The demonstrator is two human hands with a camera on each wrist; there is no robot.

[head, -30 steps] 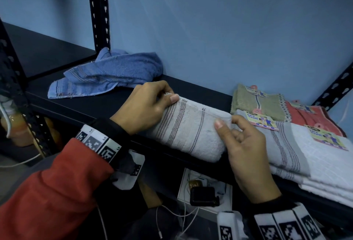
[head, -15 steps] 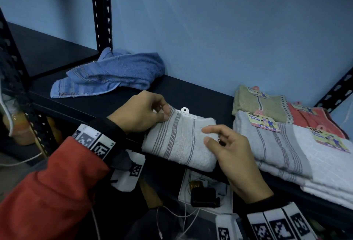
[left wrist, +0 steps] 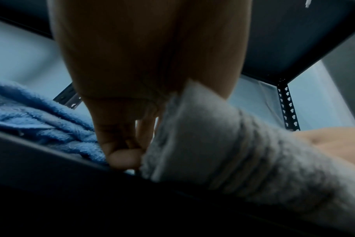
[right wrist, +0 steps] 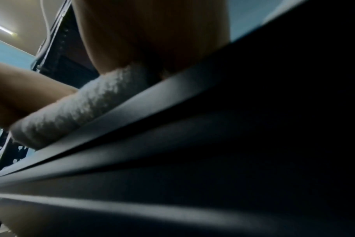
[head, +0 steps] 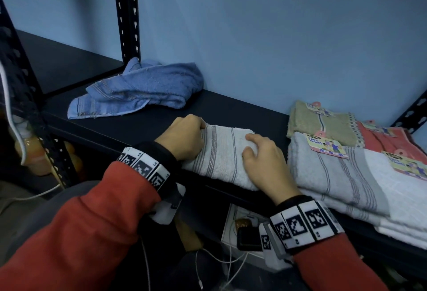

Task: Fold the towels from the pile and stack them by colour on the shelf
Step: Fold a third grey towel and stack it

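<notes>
A folded white towel (head: 221,152) with thin grey stripes lies flat on the black shelf (head: 143,128), its front fold at the shelf's edge. My left hand (head: 184,137) has its fingers curled round the towel's left end; the left wrist view shows those fingers (left wrist: 121,144) bent down beside the towel (left wrist: 233,144). Over the towel's right part my right hand (head: 258,156) rests palm down, fingers loosely spread. From the right wrist view only the palm (right wrist: 148,32) and the towel's front fold (right wrist: 71,109) can be seen. A crumpled blue towel (head: 143,89) sits at the back left.
Right of the hands stands a stack of white and grey towels (head: 346,175) with paper labels. Behind it lie an olive towel (head: 323,124) and a coral one (head: 388,138). A black upright post (head: 126,13) rises at the back left. Cables and a box (head: 242,233) sit below the shelf.
The white towel has gone down flat on the shelf and slid further back. My right hand left its front edge and now lies on top; my left hand stayed at the left end.
</notes>
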